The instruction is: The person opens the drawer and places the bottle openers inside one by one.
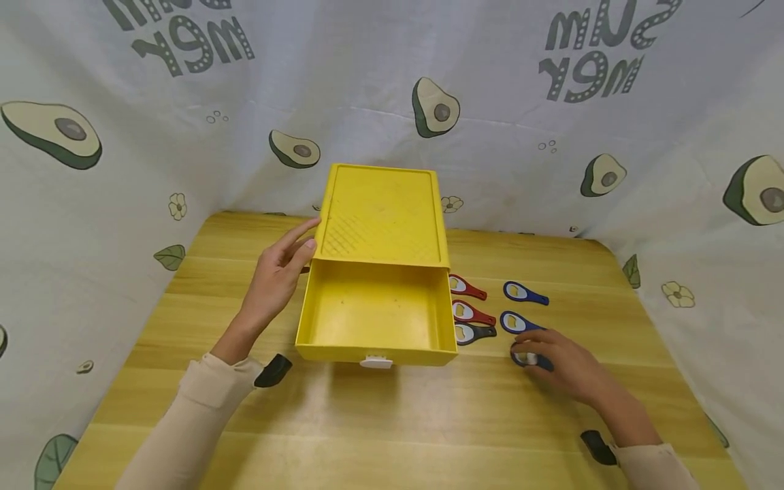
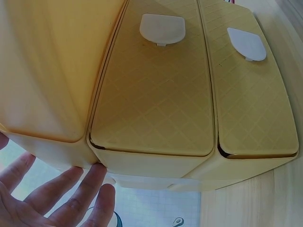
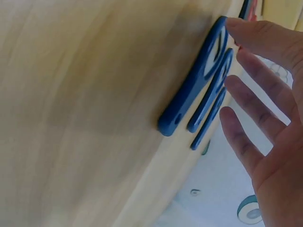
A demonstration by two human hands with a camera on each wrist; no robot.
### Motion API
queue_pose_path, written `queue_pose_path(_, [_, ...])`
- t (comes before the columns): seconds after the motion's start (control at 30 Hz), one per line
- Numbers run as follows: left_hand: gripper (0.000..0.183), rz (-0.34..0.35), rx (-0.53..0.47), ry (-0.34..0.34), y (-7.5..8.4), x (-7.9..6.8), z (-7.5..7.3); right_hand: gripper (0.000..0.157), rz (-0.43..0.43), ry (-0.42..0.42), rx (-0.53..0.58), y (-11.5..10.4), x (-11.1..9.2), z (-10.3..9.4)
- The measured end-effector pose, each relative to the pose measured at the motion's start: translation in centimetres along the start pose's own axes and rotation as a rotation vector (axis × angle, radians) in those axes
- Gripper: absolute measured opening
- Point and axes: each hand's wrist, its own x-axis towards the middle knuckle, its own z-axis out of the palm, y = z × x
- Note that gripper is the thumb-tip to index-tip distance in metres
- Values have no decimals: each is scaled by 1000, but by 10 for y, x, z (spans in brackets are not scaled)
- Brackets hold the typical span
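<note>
A yellow drawer cabinet [image 1: 382, 214] stands on the table with its top drawer [image 1: 376, 355] pulled out, its yellow floor visible. My left hand [image 1: 275, 275] touches the cabinet's left side with fingers spread. To the right lie three blue bottle openers; my right hand [image 1: 566, 361] reaches over the nearest blue bottle opener [image 3: 189, 97], thumb tip at its rim, other fingers extended. That opener looks flat on the wood. Farther back are the middle blue bottle opener [image 1: 528, 324] and the far one [image 1: 535, 297].
Two red bottle openers [image 1: 484, 317] and a dark bottle opener [image 1: 486, 332] lie against the drawer's right side, partly hidden by it. Two closed lower drawers [image 2: 154, 94] with white handles show in the left wrist view. A patterned cloth [image 1: 367, 68] hangs behind the wooden table [image 1: 392, 435].
</note>
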Motion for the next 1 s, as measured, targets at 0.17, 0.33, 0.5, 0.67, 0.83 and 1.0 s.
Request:
queue_pose_path(0.17, [43, 1, 1, 3, 1, -1, 0, 32, 1, -8, -8, 2, 2, 2])
queue_pose_path(0.33, [43, -1, -4, -2, 1, 0, 1, 34, -21, -9, -21, 5, 3, 5])
queue_pose_path(0.5, [43, -7, 12, 3, 2, -1, 0, 33, -46, -15, -13, 8, 5, 7])
queue_pose_path(0.67, [43, -1, 20, 6, 1, -1, -1, 31, -75, -12, 10, 12, 5, 9])
queue_pose_path(0.83, [43, 5, 12, 1, 1, 1, -1, 30, -114, 38, 25, 13, 4, 12])
queue_pose_path(1.0, [44, -2, 12, -2, 2, 0, -1, 30, -129, 76, 33, 10, 5, 11])
